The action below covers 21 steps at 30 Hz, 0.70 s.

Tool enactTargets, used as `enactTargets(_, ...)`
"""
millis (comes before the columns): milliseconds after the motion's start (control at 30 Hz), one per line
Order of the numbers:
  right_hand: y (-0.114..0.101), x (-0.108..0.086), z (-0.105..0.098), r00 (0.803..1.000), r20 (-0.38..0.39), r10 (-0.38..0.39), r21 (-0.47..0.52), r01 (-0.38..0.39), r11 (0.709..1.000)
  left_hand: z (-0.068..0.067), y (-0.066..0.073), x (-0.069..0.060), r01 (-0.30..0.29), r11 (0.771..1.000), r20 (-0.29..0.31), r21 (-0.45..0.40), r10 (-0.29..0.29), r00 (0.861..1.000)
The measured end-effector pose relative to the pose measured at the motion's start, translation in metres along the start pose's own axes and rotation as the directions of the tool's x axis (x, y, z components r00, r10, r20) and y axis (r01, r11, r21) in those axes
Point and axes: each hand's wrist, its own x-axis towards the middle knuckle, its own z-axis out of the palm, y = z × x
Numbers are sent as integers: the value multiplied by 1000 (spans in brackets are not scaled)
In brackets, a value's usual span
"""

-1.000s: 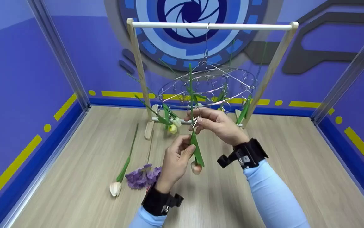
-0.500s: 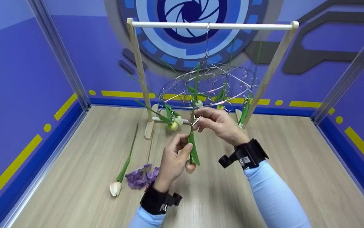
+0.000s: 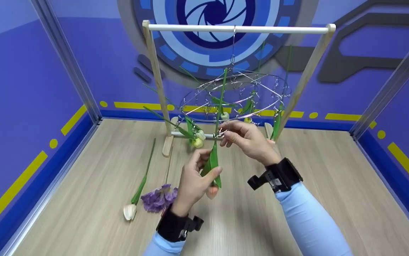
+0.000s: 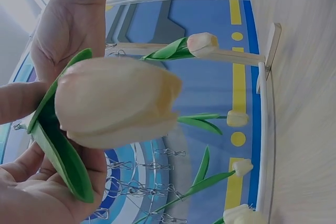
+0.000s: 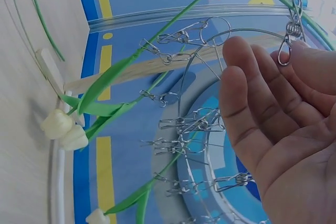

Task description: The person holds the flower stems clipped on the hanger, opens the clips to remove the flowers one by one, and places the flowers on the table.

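Left hand point(image 3: 195, 177) gripping an inverted tulip point(image 3: 214, 158) by its leaves point(image 4: 65, 163), above the bench point(image 3: 332, 192) between its left and right edges; right hand point(image 3: 249, 141) pinching the metal clip point(image 5: 295, 24) at its stem point(image 3: 221, 103).

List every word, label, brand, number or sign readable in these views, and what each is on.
No word, brand or number is readable in any view.
Right wristband: a pale patch, possibly a label, too small to read.
Back wall: round emblem, yellow stripes and dots, graphics without lettering.
Held tulip and metal clip: no lettering visible.
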Motion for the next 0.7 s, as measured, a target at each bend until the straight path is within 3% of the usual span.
enactTargets(233,1,-3,-2,1000,-23,3,-47,-4,999,2,2,-2,-20,997,-33,75,23,999)
enactTargets(467,5,-5,-3,999,-39,12,-78,-15,997,4,-2,-3,-92,971,-77,219,111,991)
enactTargets(700,9,-5,-5,998,-64,5,-85,-10,996,4,-8,-1,-131,960,-69,248,153,986)
